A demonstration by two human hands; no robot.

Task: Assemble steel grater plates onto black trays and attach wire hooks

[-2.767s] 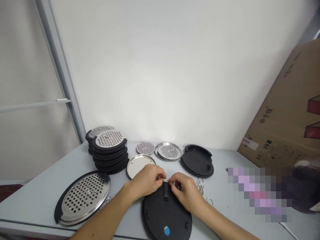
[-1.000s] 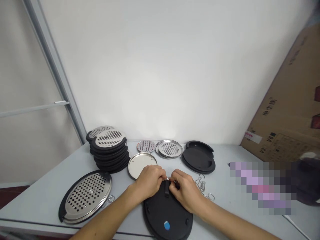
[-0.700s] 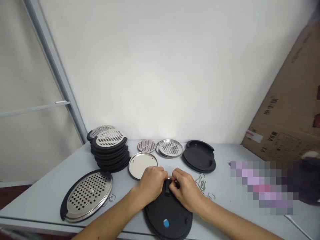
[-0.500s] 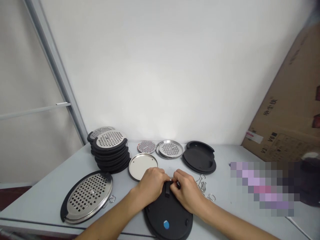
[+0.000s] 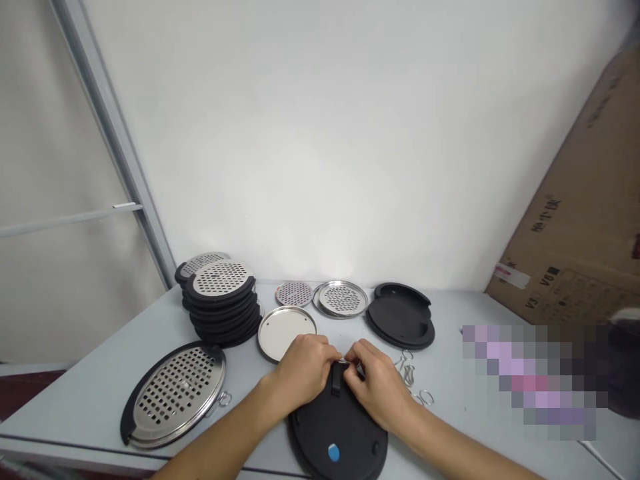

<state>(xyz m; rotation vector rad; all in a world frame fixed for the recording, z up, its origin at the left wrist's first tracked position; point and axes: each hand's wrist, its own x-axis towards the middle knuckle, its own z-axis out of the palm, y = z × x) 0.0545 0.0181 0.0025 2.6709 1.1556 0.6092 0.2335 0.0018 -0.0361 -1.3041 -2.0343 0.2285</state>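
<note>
A round black plastic base with a blue sticker lies at the table's front edge, underside up. At its far end, by a raised black tab, the fingers of both my hands are closed in a pinch. My left hand grips from the left and my right hand from the right. Between the fingertips shows a thin shiny piece, apparently a metal ring, mostly hidden. My right palm also rests over the base's right rim.
Stacked black-rimmed perforated discs stand at back left; another perforated disc lies in front. Behind are a shallow metal tray, perforated plates and a black holder. Wire rings lie right. A cardboard box leans there.
Both hands stay at the black base's far end. The fingertips have parted slightly, showing more of the shiny metal piece. The view has shifted a little.
</note>
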